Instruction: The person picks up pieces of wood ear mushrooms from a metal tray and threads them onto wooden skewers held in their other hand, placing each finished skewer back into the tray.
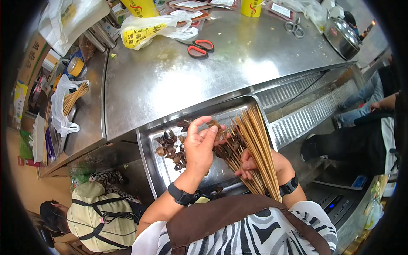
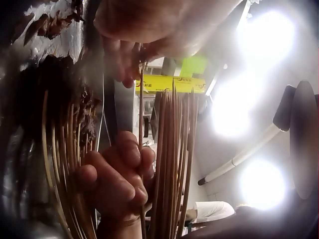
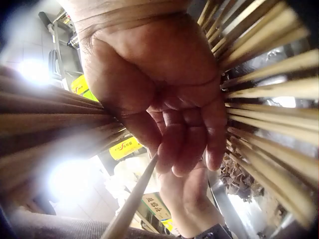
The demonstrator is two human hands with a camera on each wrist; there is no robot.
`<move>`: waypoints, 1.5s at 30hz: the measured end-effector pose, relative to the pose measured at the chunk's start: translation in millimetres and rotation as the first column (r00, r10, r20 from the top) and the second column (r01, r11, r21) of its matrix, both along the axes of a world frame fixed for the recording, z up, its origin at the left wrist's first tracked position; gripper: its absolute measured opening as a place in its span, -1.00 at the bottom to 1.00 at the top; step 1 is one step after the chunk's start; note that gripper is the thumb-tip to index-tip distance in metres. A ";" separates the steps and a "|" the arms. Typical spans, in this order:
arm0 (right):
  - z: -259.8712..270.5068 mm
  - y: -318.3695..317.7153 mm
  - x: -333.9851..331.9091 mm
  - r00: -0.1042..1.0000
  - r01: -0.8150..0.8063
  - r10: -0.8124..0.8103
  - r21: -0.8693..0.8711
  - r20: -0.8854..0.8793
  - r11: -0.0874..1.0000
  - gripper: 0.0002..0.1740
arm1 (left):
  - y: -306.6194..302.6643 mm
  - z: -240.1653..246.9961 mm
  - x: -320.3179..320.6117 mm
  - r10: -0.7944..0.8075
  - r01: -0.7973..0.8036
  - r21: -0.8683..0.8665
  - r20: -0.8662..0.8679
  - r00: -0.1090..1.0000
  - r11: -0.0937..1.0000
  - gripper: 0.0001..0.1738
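Over the steel tray [image 1: 146, 163], my left hand [image 1: 199, 153] pinches a brown piece of wood ear mushroom [image 1: 219, 131] between thumb and fingers. My right hand [image 1: 247, 165] grips one bamboo skewer [image 2: 142, 107], whose tip reaches the piece at the left fingertips in the left wrist view. A thick bundle of bare skewers [image 1: 256, 146] slants past the thumb side of the right hand, over the wrist. Beneath lie skewers threaded with wood ear [image 1: 231, 158], partly hidden by the bundle. Loose wood ear pieces [image 1: 170, 146] spread over the tray's left part.
Beyond the tray is a steel table [image 1: 238, 55] with red-handled scissors [image 1: 200, 49], grey scissors [image 1: 294, 29], a plastic bag [image 1: 148, 32] and a steel pot [image 1: 341, 37]. More skewers [image 1: 75, 98] stand in a bag at left. People [image 1: 100, 212] are on both sides.
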State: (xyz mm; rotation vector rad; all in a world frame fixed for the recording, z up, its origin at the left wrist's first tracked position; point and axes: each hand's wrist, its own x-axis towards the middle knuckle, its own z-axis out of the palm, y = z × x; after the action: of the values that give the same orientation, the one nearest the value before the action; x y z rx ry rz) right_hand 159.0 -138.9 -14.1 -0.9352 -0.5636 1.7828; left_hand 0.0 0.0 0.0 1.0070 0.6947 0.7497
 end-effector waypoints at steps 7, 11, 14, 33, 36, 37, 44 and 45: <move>0.5 0.5 -3.4 1.000 0.001 -0.001 -0.005 0.002 1.000 -0.88 | 2.9 -5.0 -3.8 -0.006 0.006 0.002 -0.097 0.995 1.000 -0.80; 0.7 1.0 -3.3 1.000 -0.003 0.003 -0.008 0.005 1.000 -0.88 | 1.8 -5.5 -4.7 -0.014 0.010 -0.058 -0.081 0.997 0.998 -0.80; 1.3 0.5 -3.3 1.000 0.005 -0.005 -0.007 0.001 1.000 -0.88 | 1.1 -5.7 -4.5 -0.034 0.028 -0.100 -0.063 0.997 0.995 -0.79; 2.1 0.1 -2.6 1.000 0.023 -0.023 -0.024 0.016 0.999 -0.90 | -5.5 -0.6 -4.5 -0.052 0.051 -0.107 -0.012 0.999 0.993 -0.71; 2.6 0.7 -2.5 1.000 0.022 -0.022 -0.020 0.007 1.000 -0.90 | -0.4 -2.3 -8.1 -0.051 0.076 -0.264 0.101 0.994 0.962 -0.67; 3.1 1.1 -2.3 1.000 0.014 -0.014 -0.018 0.014 1.000 -0.90 | 1.2 -6.6 -8.8 -0.063 0.095 -0.269 0.124 0.990 0.958 -0.65; 2.1 2.1 -1.7 1.000 0.001 -0.001 -0.002 0.029 1.000 -0.88 | 2.1 -4.4 -7.3 -0.044 0.069 -0.220 0.115 0.992 0.973 -0.61; 2.9 2.3 -1.6 1.000 0.001 -0.001 -0.003 0.029 1.000 -0.88 | 1.6 -5.1 -6.8 -0.044 0.068 -0.221 0.115 0.992 0.973 -0.61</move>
State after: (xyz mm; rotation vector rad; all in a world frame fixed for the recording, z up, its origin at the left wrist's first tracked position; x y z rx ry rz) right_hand 157.4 -136.6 -11.3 -0.9643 -0.5793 1.7720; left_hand -6.8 1.6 -5.1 0.7706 0.6377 0.6559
